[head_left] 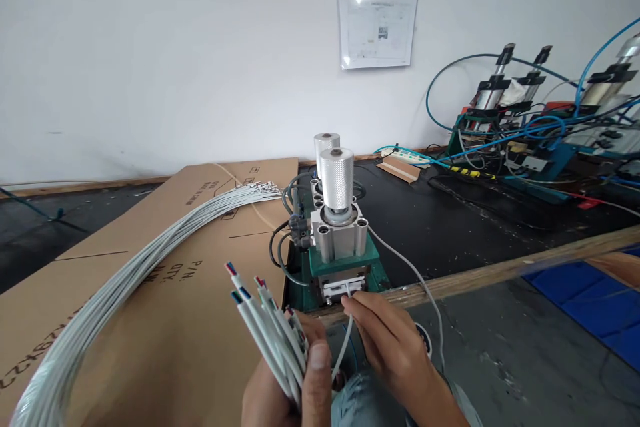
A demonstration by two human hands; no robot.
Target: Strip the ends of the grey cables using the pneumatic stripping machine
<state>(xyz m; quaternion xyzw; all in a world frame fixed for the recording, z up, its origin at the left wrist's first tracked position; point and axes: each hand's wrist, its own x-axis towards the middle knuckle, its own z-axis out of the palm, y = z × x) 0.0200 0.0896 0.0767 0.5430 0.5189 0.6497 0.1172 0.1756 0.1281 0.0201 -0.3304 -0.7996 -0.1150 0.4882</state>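
My left hand (305, 380) is closed round a bundle of white cables (273, 330), whose cut ends show small coloured wires and point up and to the left. A single white cable (344, 347) runs up to the front slot of a pneumatic wire-stripping machine (340, 233) with a green base and knurled silver knobs. My right hand (387, 337) pinches that cable near its tip, just before the slot. The tip itself sits at the slot; how deep it goes I cannot tell.
On the left, a long bunch of white cables (165, 247) lies across a flat cardboard sheet (200, 347). More pneumatic machines (530, 107) with blue hoses stand at the right back on the black bench (465, 213). A power strip (405, 157) lies near the wall.
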